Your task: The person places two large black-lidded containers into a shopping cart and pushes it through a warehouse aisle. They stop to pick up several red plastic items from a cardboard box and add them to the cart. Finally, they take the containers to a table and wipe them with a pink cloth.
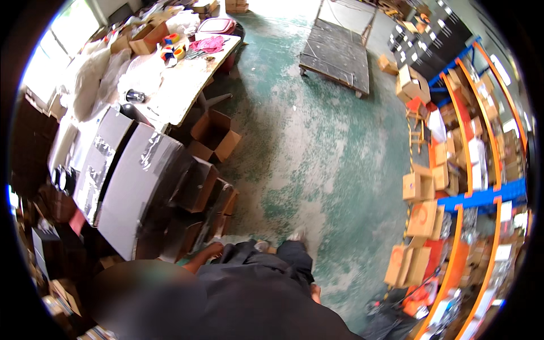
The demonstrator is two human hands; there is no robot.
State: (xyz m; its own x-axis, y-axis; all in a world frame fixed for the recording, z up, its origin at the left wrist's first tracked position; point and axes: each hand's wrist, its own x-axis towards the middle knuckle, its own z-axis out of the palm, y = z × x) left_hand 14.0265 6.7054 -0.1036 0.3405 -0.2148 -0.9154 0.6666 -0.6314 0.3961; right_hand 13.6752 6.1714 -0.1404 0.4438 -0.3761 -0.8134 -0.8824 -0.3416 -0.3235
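My left hand (215,249) hangs beside my dark trousers, near several open cardboard boxes (199,187) stacked at the left. Its fingers look curled, but whether they hold anything is not clear. Only part of my right hand (315,293) shows, low at my other side, over the worn green floor (293,182). My body hides the rest of it. Two large grey taped cartons (138,174) stand to the left, at the near end of a white-topped worktable (187,78).
An open cardboard box (214,134) sits on the floor by the table. Ahead stands a black platform cart (335,55). Orange and blue shelving (480,193) full of boxes lines the right side, with open cartons (408,265) before it. Tape rolls (179,53) lie on the table.
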